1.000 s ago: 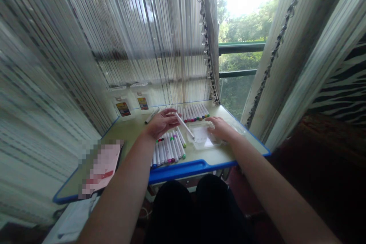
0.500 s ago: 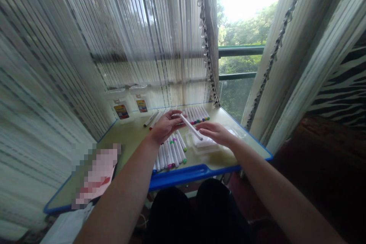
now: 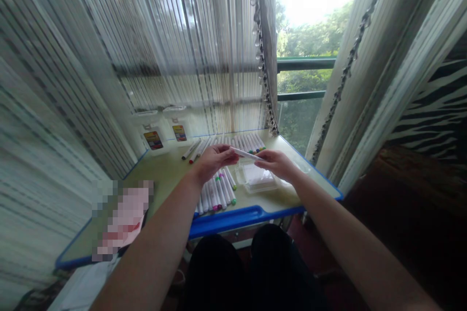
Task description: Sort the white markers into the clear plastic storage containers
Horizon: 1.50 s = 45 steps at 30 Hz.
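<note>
A white marker (image 3: pixel 245 153) is held across the gap between my hands, above the desk. My left hand (image 3: pixel 218 159) is closed on its left end, and my right hand (image 3: pixel 276 162) pinches its right end. Under the right hand lies a clear plastic case (image 3: pixel 257 179) with something white in it. Below my left hand, several white markers (image 3: pixel 218 192) with coloured ends lie side by side, partly hidden by the wrist. Another row of markers (image 3: pixel 251 142) lies along the far side, and a few dark- and red-ended markers (image 3: pixel 192 150) are left of it.
Two clear packages (image 3: pixel 153 139) with dark labels stand at the back left. A blurred pink item (image 3: pixel 127 214) lies on the desk's left side. The desk (image 3: pixel 166 165) has a blue edge with a groove at the front. String curtains (image 3: pixel 204 58) hang behind it.
My right hand has closed on the right end of the marker, which now lies flatter. Before, the hand was apart from it with fingers extended.
</note>
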Motion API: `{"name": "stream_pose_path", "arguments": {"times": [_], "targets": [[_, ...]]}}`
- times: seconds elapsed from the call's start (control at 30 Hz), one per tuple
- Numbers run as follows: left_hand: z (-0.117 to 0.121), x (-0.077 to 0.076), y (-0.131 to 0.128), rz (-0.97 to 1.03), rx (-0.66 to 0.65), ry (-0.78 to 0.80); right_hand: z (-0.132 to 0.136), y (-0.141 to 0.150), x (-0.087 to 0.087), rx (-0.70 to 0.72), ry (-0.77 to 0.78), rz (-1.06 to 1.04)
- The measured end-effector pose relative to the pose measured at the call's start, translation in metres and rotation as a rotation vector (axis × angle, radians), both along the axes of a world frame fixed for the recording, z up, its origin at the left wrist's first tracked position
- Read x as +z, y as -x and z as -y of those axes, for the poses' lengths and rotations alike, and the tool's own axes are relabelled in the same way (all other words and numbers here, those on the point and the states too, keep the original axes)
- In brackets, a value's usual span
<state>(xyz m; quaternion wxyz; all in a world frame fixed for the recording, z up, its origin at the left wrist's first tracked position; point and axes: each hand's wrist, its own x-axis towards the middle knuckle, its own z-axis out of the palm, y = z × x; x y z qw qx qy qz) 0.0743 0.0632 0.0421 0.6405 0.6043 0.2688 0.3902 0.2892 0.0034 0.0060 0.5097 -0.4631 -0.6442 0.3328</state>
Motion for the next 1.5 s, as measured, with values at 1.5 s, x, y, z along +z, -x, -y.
{"name": "stream_pose_path", "arguments": {"times": [1.5], "targets": [[0.000,-0.017,-0.009,-0.919,0.008,-0.892,0.029,-0.028,0.045,0.206,0.288,0.263]]}}
